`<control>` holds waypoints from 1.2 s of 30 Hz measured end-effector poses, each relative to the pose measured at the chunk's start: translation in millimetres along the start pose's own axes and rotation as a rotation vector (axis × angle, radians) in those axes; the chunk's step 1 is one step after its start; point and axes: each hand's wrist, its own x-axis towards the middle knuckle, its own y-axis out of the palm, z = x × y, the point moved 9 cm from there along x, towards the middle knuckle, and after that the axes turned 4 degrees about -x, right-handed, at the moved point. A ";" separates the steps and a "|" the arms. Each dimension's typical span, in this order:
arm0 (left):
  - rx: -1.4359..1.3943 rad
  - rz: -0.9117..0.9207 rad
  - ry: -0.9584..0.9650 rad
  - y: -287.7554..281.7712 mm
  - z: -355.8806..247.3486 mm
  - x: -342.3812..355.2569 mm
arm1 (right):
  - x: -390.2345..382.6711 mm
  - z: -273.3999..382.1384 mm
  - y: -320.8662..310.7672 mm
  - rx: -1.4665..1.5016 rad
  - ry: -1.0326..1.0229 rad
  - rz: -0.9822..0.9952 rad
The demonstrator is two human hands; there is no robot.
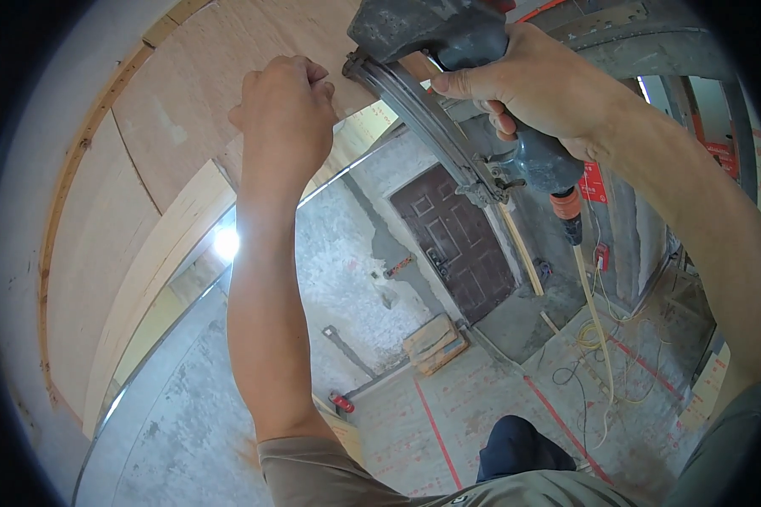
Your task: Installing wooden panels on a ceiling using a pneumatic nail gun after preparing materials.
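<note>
High on the right, my right hand (pixel 537 84) is wrapped round the handle of a dark pneumatic nail gun (pixel 427 122). The gun's long magazine slants down to the right, and a pale air hose (pixel 594 317) hangs from the orange-ringed fitting at its handle end. The gun's head is up by a large plywood panel (pixel 177 89), partly cut off by the top edge; whether it touches the wood I cannot tell. My left hand (pixel 286 106) is raised to the panel just left of the gun, its fingers curled closed. What they hold, if anything, is hidden.
A light wood strip (pixel 165 279) runs along the panel's lower edge. Below are a dark door (pixel 452 237), cardboard boxes (pixel 435 345) by the wall and a red fire extinguisher (pixel 341 402). Hoses and cables (pixel 596 338) lie coiled on the covered floor at the right.
</note>
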 end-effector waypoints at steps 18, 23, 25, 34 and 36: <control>0.350 -0.116 0.061 -70.4 27.8 -41.8 | -80.1 -1.1 -45.4 0.326 -0.230 -0.199; -0.067 0.171 -0.248 -82.7 91.2 -55.0 | -97.5 -47.1 -40.3 0.271 -0.090 -0.169; -0.293 0.195 -0.287 -80.3 96.7 -56.8 | -96.8 -40.2 -32.3 0.389 -0.055 -0.149; -0.325 0.223 -0.215 -85.2 80.1 -64.8 | -81.2 7.3 8.3 0.401 -0.110 0.074; -0.099 0.216 0.046 -89.0 62.5 -64.8 | -77.5 16.4 17.7 0.376 -0.120 0.123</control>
